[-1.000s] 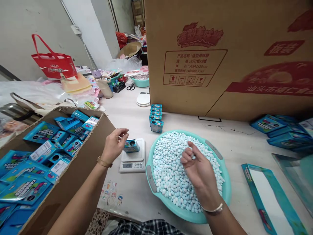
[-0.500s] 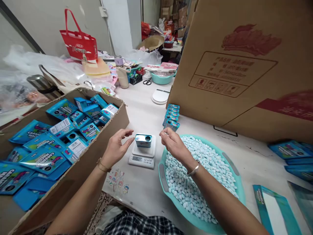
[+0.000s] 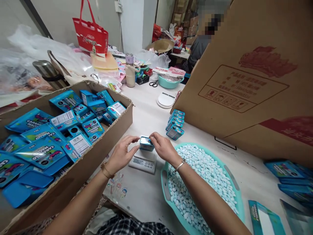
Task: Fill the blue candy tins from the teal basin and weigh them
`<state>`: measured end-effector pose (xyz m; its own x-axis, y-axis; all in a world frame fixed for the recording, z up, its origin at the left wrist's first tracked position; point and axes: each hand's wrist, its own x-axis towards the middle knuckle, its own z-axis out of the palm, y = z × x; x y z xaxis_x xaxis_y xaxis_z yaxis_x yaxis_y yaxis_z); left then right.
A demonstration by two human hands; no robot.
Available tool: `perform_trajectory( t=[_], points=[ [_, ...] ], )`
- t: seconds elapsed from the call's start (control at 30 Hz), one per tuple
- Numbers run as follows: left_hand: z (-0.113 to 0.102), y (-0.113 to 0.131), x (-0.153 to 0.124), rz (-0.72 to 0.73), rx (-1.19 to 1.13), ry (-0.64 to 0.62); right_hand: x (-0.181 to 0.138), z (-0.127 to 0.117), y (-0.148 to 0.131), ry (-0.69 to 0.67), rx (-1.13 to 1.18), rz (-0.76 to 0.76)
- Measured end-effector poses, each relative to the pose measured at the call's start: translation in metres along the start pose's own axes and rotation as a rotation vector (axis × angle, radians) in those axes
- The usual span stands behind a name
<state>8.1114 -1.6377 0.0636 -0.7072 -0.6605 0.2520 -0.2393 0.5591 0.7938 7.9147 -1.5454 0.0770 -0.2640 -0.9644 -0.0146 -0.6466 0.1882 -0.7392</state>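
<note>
A small blue tin (image 3: 146,144) with a shiny metal top stands on a white digital scale (image 3: 144,167). Fingertips of my right hand (image 3: 162,146) are pinched together over the tin's right end, covering the round hole there. What they hold, if anything, is hidden. At the tin's left side my left hand (image 3: 124,153) has its thumb and fingers apart and holds nothing. To the right, a turquoise basin (image 3: 163,182) is full of pale blue and white candies (image 3: 200,182), under my right forearm. Several similar blue tins (image 3: 175,125) stand in a row behind it.
An open cardboard box (image 3: 114,138) of blue packs fills the left. A large carton (image 3: 244,81) walls off the right, with more blue packs (image 3: 288,173) before it. Farther back are a white scale (image 3: 166,100), scissors (image 3: 153,84) and a cup (image 3: 130,75). A person (image 3: 199,49) sits behind.
My right hand has moved left from above the basin's edge to the tin's hole. My left hand stays beside the tin. The camera view has shifted, bringing a person into sight.
</note>
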Motion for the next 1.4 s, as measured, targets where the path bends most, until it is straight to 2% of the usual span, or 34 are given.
perform_trajectory(
  t=[0.37,0.47,0.53,0.63,0.7,0.87,1.0,1.17,1.4],
  points=[
    [0.01,0.006,0.011,0.038,0.091,-0.054,0.003,0.005,0.015,0.036,0.25,0.003],
    [0.016,0.008,0.018,0.083,0.245,-0.072,0.003,-0.001,0.018,0.071,0.337,-0.011],
    [0.024,0.011,0.026,0.151,0.44,-0.143,-0.005,-0.012,0.021,0.126,0.383,-0.006],
    [0.037,0.017,0.045,0.285,0.717,-0.336,-0.034,-0.039,0.026,0.222,0.428,0.022],
    [0.045,0.023,0.059,0.363,0.782,-0.436,-0.063,-0.059,0.034,0.281,0.455,0.07],
    [0.065,0.045,0.096,0.498,0.774,-0.48,-0.14,-0.089,0.065,0.446,0.598,0.264],
    [0.093,0.056,0.128,0.678,0.747,-0.547,-0.179,-0.094,0.084,0.556,0.725,0.331],
    [0.122,0.046,0.154,0.866,0.738,-0.716,-0.205,-0.091,0.096,0.637,0.804,0.353],
    [0.122,0.032,0.156,0.998,0.697,-0.888,-0.219,-0.088,0.108,0.663,0.842,0.36]
  ],
)
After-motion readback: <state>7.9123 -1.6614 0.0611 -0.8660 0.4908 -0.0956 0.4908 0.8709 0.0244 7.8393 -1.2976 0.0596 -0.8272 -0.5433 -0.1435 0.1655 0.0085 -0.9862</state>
